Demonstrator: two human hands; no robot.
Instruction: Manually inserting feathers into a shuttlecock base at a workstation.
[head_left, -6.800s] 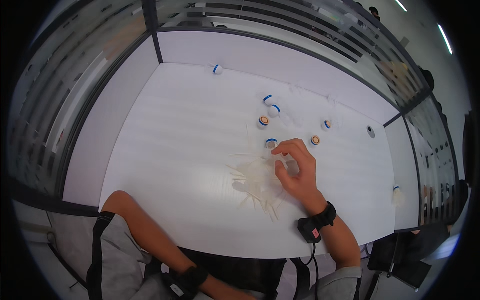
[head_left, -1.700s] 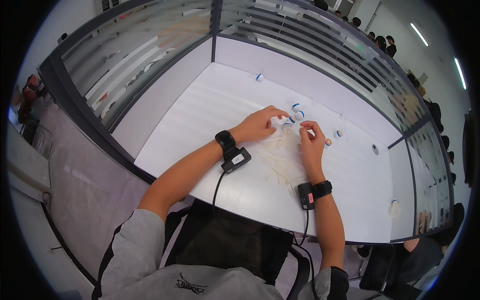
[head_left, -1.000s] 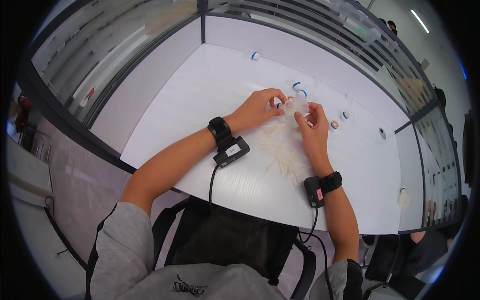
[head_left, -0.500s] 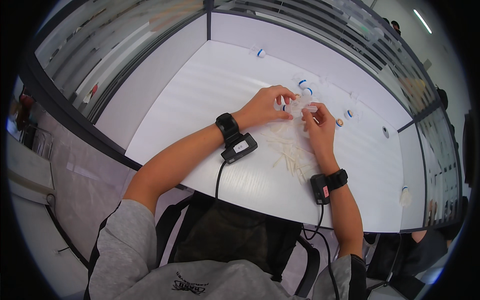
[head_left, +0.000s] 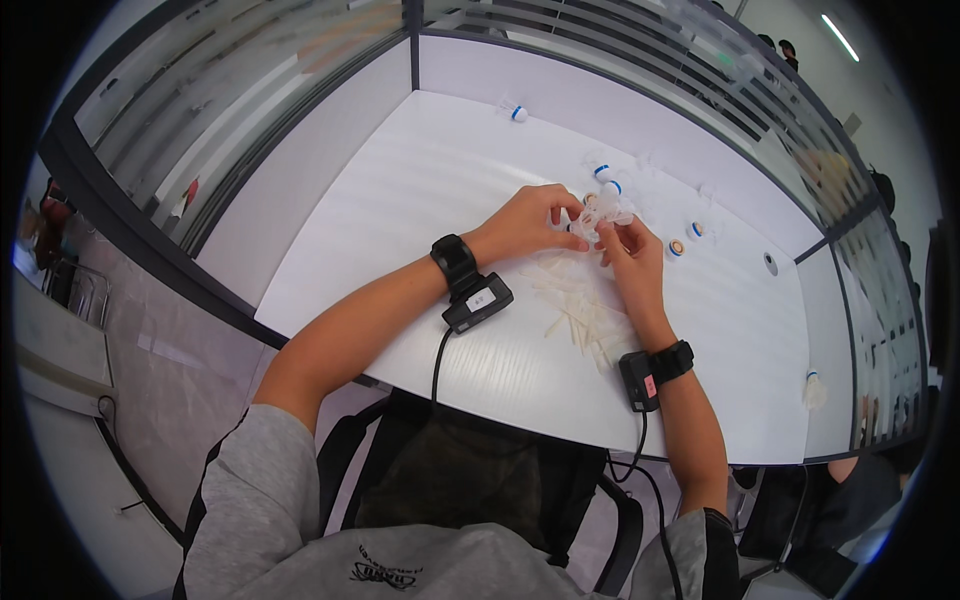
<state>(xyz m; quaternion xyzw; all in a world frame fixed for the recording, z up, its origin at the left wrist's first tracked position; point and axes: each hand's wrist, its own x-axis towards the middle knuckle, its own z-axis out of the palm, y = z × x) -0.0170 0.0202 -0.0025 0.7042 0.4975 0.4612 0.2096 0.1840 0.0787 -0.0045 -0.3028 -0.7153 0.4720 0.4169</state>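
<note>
Over the far middle of the table, my left hand curls its fingers round the blue-banded head end of a shuttlecock, mostly hidden by them. The shuttlecock's translucent white skirt points right, and my right hand pinches its near edge between thumb and fingers. Just beyond lie shuttlecocks with white heads and blue bands, one behind the other. Loose cream-coloured feather pieces are spread on the table close to my right wrist.
More shuttlecocks lie about: one at the back left, one right of my hands, another at the far right. A tan-ended round head lies nearby. Low partitions border the white table. Cables hang from both wrist devices.
My right hand has shifted slightly left and down, and the shuttlecock has turned so more of its skirt faces up. The left hand has moved a little down.
</note>
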